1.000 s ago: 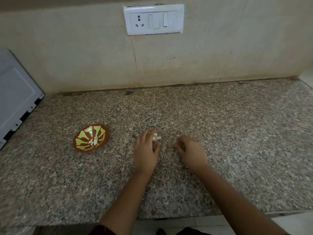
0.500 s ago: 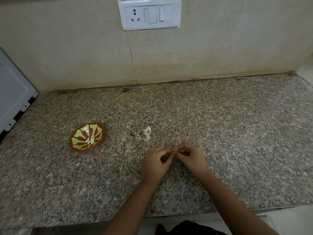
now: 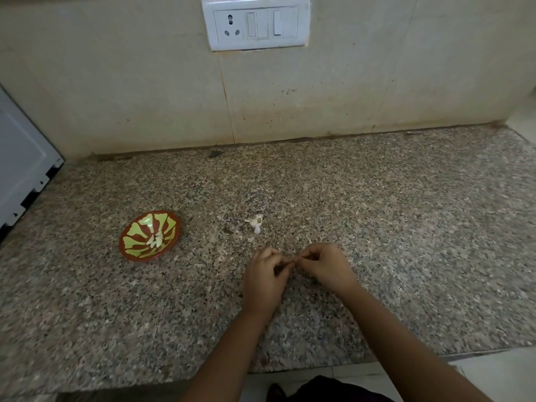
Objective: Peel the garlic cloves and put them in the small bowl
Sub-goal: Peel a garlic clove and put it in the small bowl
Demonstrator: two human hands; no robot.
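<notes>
A speckled grey-brown granite countertop [image 3: 406, 227] fills most of the view, running back to a cream tiled wall [image 3: 116, 82] marked with faint rusty stains. A white switch plate [image 3: 256, 23] with one socket and two switches is set high on the wall. At the far left edge, part of a white appliance [image 3: 20, 169] stands on the counter. Pale floor tiles [image 3: 493, 372] show below the counter's front edge, at the lower right.

A small bowl [image 3: 136, 233], reddish-brown with yellow-green petal shapes, sits on the counter to the left. A few pale peeled cloves [image 3: 156, 239] lie together near its centre. Near the middle of the counter, well apart from the bowl, lies a whitish garlic piece [image 3: 255, 222] with papery skin, and small flakes are scattered just beside it.

Two bare forearms reach in from the bottom. The left hand [image 3: 265, 275] and right hand [image 3: 326, 265] meet just above the counter, on the near side of the garlic piece. Both have fingers curled inward, and their fingertips come together in a tight pinch. Between them sits something tiny and pale, which seems to be a garlic clove [image 3: 292, 259], though the fingers hide nearly all of it. Whether its skin is on or off cannot be told.
</notes>
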